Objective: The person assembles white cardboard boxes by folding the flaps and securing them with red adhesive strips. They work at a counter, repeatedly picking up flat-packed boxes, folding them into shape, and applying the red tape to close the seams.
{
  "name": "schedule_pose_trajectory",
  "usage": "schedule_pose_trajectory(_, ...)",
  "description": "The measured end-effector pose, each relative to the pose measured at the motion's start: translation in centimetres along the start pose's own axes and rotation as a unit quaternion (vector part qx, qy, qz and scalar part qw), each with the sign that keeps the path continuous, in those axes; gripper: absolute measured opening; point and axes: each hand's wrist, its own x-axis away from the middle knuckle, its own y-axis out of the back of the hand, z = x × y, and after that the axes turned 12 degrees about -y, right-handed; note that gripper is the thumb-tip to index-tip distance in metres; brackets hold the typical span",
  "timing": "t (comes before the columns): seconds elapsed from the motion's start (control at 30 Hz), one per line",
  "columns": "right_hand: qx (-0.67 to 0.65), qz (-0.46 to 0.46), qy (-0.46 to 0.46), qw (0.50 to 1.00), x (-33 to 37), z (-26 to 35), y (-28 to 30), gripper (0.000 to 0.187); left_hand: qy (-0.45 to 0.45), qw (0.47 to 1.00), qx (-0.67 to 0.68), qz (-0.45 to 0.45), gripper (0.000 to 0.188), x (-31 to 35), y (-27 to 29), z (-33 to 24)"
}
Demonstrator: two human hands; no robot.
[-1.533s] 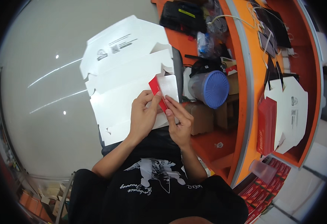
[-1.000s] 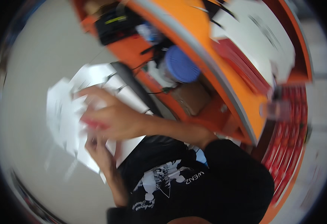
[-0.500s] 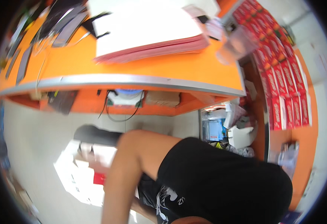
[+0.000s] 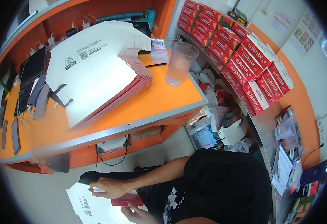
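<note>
A partly folded cardboard box [image 4: 78,201], white inside with a red wall, lies over my lap at the lower left. My right hand [image 4: 110,187] reaches across from above, its fingers closed on a white edge of it beside the red wall. Lower down, my left hand [image 4: 136,214] grips the red wall between thumb and fingers. The bottom edge of the picture cuts off part of the box and most of my left arm.
A stack of flat white cardboard blanks [image 4: 92,84] lies on the orange desk [image 4: 44,132], with a translucent plastic cup [image 4: 180,65] near its corner. Red printed boxes [image 4: 242,63] stand stacked on a shelf at the right. An open bin [image 4: 212,136] of packaging sits between.
The view has swung, bringing more of the desk and shelf into sight. My right arm, sharply bent before, now stretches across to the box. Both hands show more clearly at the box.
</note>
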Motion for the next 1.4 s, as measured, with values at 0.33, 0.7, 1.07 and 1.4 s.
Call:
schedule_pose_trajectory(0.33,0.138,-0.041,0.155,0.977,2.3,-0.6,-2.4,0.014,0.004,0.999,0.048,0.019,0.047,-1.0,0.3,3.3)
schedule_pose_trajectory(0.7,0.207,-0.03,0.096,0.973,2.3,-1.0,-3.4,0.012,0.036,0.986,0.165,-0.004,0.043,-1.0,0.5,2.6)
schedule_pose_trajectory(1.07,0.28,0.07,0.002,0.957,-1.5,1.9,-4.5,0.015,0.04,0.993,0.109,0.005,0.052,-1.1,0.7,4.6)
schedule_pose_trajectory(1.4,0.287,0.022,0.098,0.953,2.9,1.6,-3.8,0.01,0.082,0.987,0.091,-0.107,0.05,0.8,-0.8,7.4)
